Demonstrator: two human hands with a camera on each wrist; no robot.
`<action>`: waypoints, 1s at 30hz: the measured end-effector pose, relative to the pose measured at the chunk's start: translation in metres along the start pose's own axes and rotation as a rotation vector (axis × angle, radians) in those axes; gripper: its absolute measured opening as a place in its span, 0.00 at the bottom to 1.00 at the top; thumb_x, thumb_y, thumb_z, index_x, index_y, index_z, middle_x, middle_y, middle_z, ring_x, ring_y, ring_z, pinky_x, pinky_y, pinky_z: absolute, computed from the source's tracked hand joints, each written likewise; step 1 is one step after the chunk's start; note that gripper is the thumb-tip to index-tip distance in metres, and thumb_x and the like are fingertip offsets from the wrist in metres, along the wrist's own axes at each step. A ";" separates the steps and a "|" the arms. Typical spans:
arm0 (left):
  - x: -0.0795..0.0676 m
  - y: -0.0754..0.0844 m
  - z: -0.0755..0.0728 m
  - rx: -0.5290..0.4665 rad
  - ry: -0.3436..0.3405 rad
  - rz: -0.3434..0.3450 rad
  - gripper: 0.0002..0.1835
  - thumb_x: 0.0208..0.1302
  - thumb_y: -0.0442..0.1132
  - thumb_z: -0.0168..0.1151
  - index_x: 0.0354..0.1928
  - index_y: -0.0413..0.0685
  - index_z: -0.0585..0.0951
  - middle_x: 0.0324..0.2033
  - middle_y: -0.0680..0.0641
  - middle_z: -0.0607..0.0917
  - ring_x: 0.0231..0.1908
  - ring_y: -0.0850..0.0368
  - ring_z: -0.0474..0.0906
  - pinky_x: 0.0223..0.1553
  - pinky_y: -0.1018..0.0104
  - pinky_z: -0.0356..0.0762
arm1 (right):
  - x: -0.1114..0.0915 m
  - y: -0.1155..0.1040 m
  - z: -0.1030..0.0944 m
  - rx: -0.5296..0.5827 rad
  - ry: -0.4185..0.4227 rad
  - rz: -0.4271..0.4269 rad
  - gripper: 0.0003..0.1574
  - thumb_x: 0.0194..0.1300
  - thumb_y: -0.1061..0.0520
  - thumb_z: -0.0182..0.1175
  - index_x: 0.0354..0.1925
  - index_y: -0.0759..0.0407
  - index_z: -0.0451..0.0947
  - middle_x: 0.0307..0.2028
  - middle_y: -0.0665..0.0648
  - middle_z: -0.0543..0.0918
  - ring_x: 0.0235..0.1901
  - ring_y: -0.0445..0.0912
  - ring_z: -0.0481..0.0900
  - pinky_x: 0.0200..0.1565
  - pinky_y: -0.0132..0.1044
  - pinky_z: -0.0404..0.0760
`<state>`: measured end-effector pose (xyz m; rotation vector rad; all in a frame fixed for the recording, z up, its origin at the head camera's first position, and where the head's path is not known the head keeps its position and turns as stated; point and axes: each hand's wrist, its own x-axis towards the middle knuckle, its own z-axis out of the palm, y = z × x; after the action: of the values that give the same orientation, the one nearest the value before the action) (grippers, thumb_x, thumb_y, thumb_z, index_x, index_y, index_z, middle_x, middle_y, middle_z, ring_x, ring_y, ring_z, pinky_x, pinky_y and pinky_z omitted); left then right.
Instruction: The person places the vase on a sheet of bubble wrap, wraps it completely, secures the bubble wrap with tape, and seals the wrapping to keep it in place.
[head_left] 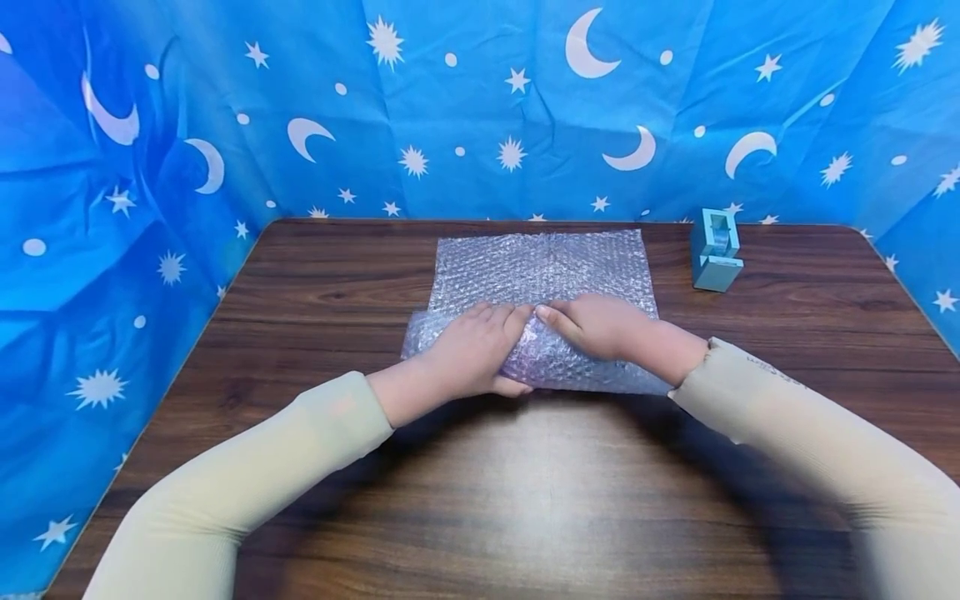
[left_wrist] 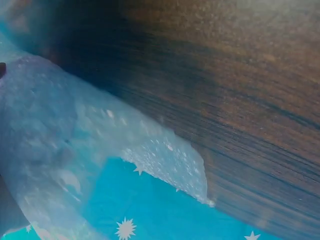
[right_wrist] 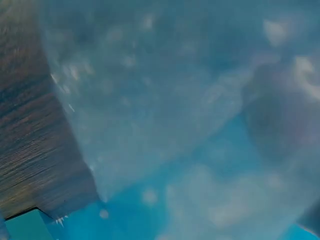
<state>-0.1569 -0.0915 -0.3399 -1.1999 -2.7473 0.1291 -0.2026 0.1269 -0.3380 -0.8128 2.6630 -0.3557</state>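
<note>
A sheet of clear bubble wrap (head_left: pixel 547 267) lies on the table, its near part folded over into a bulging bundle. A pinkish-purple tint (head_left: pixel 527 346) shows through the film there; what lies inside is hidden by the layers. My left hand (head_left: pixel 474 352) grips the bundle's left side, fingers over the top and thumb low at the near edge. From the right, my right hand (head_left: pixel 606 327) holds the folded wrap, its thumb pointing left near the left fingertips. Both wrist views show mostly blurred bubble wrap (left_wrist: pixel 85 115), close to the camera.
A teal tape dispenser (head_left: pixel 716 254) stands at the back right of the dark wooden table (head_left: pixel 540 483). Behind the table's far edge hangs a blue cloth (head_left: pixel 465 100) with white moons and stars, which also runs along both sides.
</note>
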 end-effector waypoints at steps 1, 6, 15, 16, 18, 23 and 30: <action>0.000 0.000 -0.002 -0.016 -0.016 0.000 0.56 0.56 0.69 0.70 0.71 0.30 0.66 0.62 0.32 0.81 0.62 0.38 0.80 0.69 0.46 0.75 | -0.001 0.000 -0.001 0.018 -0.014 0.006 0.44 0.82 0.35 0.28 0.74 0.64 0.66 0.71 0.66 0.74 0.72 0.62 0.71 0.75 0.57 0.65; 0.006 -0.005 -0.008 -0.117 -0.136 -0.029 0.58 0.56 0.69 0.69 0.74 0.32 0.63 0.66 0.34 0.79 0.65 0.39 0.78 0.71 0.48 0.74 | 0.000 0.002 -0.004 0.123 -0.084 0.041 0.47 0.82 0.33 0.25 0.74 0.64 0.66 0.71 0.67 0.73 0.73 0.64 0.68 0.76 0.59 0.63; 0.017 -0.013 -0.017 -0.212 -0.278 -0.090 0.58 0.57 0.68 0.70 0.77 0.36 0.59 0.72 0.37 0.73 0.69 0.41 0.75 0.72 0.51 0.71 | 0.008 0.009 -0.009 0.228 -0.133 0.122 0.46 0.82 0.35 0.25 0.75 0.66 0.62 0.74 0.71 0.67 0.75 0.67 0.63 0.77 0.62 0.59; 0.017 -0.013 -0.017 -0.215 -0.280 -0.091 0.58 0.57 0.68 0.70 0.77 0.36 0.59 0.72 0.37 0.73 0.69 0.41 0.75 0.72 0.51 0.72 | 0.008 0.009 -0.011 0.219 -0.124 0.123 0.45 0.82 0.36 0.27 0.75 0.67 0.63 0.73 0.71 0.68 0.75 0.67 0.63 0.77 0.62 0.60; 0.019 -0.013 -0.017 -0.228 -0.285 -0.093 0.59 0.57 0.68 0.70 0.78 0.36 0.59 0.71 0.36 0.74 0.68 0.41 0.76 0.70 0.50 0.74 | 0.008 0.010 -0.014 0.189 -0.102 0.112 0.42 0.83 0.39 0.30 0.73 0.67 0.66 0.72 0.71 0.70 0.74 0.67 0.65 0.77 0.61 0.61; 0.024 -0.015 -0.015 -0.263 -0.321 -0.102 0.59 0.57 0.67 0.70 0.78 0.37 0.57 0.70 0.36 0.75 0.66 0.41 0.78 0.66 0.49 0.78 | -0.001 0.005 -0.027 0.074 0.013 0.074 0.34 0.83 0.46 0.37 0.67 0.68 0.74 0.65 0.71 0.79 0.68 0.66 0.74 0.73 0.60 0.68; 0.029 -0.022 -0.015 -0.327 -0.373 -0.092 0.58 0.59 0.63 0.71 0.79 0.35 0.56 0.71 0.36 0.74 0.68 0.43 0.76 0.71 0.52 0.74 | -0.036 -0.020 -0.019 -0.119 0.255 -0.079 0.40 0.74 0.38 0.57 0.73 0.60 0.68 0.70 0.67 0.74 0.71 0.64 0.71 0.72 0.62 0.69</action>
<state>-0.1899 -0.0844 -0.3194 -1.2245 -3.2437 -0.1263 -0.1715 0.1340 -0.3055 -0.9692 2.9179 -0.3437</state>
